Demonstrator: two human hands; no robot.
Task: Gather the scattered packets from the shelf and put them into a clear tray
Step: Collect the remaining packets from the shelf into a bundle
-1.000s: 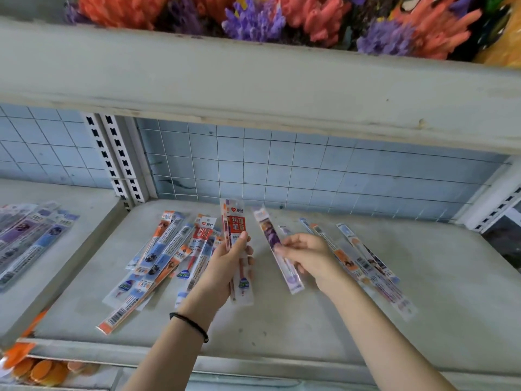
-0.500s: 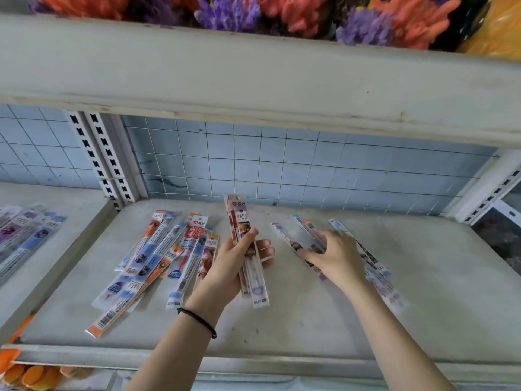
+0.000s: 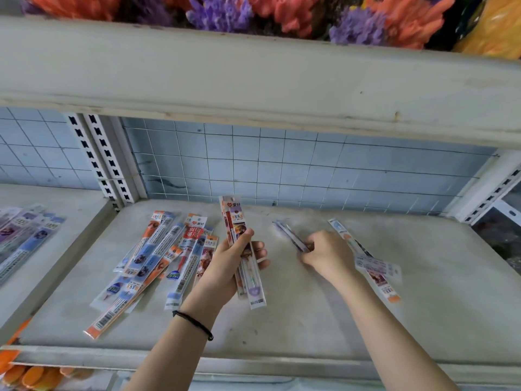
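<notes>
The right hand (image 3: 327, 255) hides its own fingertips, and the thin packets (image 3: 291, 237) it grips are smeared by motion, so their number cannot be told. The far packets (image 3: 375, 273) are blurred too, partly behind that hand. The left hand (image 3: 228, 263) covers the middle of its bundle (image 3: 253, 289). The side packets (image 3: 25, 238) run off the left edge and the flowers (image 3: 225, 9) off the top. The orange things (image 3: 25, 376) in the lower left corner are cut off and unclear. The small print in the pile (image 3: 158, 263) is unreadable.

The head camera looks forward and down, close onto the shelf (image 3: 310, 320).
</notes>
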